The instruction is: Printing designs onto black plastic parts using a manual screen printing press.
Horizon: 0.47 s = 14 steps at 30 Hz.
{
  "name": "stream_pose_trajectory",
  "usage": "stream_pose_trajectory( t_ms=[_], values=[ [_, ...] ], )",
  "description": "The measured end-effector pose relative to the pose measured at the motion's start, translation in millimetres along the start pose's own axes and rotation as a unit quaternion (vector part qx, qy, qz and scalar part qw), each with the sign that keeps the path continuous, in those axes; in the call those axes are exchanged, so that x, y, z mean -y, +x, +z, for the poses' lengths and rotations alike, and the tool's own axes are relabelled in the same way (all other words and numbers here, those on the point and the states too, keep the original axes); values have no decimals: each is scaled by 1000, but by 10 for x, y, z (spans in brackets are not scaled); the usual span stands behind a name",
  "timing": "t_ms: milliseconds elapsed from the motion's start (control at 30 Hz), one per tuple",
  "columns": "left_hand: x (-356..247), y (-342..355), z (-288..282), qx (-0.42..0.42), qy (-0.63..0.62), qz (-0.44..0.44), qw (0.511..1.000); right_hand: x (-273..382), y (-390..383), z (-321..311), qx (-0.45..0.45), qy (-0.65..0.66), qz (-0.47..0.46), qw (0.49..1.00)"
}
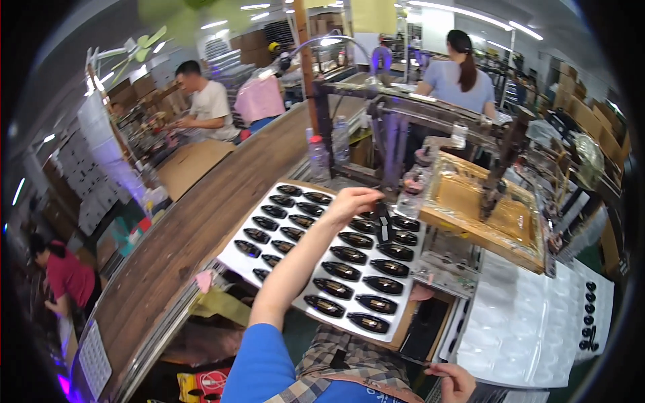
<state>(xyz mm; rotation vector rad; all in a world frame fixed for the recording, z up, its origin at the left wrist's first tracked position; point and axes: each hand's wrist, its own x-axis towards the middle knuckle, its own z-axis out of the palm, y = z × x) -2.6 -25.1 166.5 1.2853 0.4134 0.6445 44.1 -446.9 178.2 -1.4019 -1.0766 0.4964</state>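
My left hand (355,203) reaches over a white tray (316,254) with its fingers pinched together. From its fingertips hangs a small black plastic piece (384,227) with pale patches. Rows of glossy black pointed-oval parts (341,271) lie in the tray under my forearm, which hides some of them. At the lower right, my right hand (453,383) is closed with its fingers curled, close to my apron. A thin dark strip shows by its fingertips; what the fingers hold is too small to make out.
A wooden frame with an amber sheet (484,201) is mounted on a machine at the right. Beyond it lie white moulded trays (517,322) and small black parts (589,316). Bottles (318,158) stand behind my tray. A long wooden bench (201,228) runs leftward. Several people work nearby.
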Motion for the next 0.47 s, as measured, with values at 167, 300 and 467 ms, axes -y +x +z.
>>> stream_pose_trajectory(
  t_ms=[167, 300, 467],
  values=[
    [-208, -1081, -1346, -200, 227, -58, 951, -131, 160, 372, 86, 146, 192, 967],
    [-266, -1880, -2272, -320, 250, -49, 912, -298, 225, 549, 148, 168, 264, 938],
    [-203, -2379, -2788, -429, 273, -129, 851, -361, 238, 691, 175, 172, 260, 934]
  ],
)
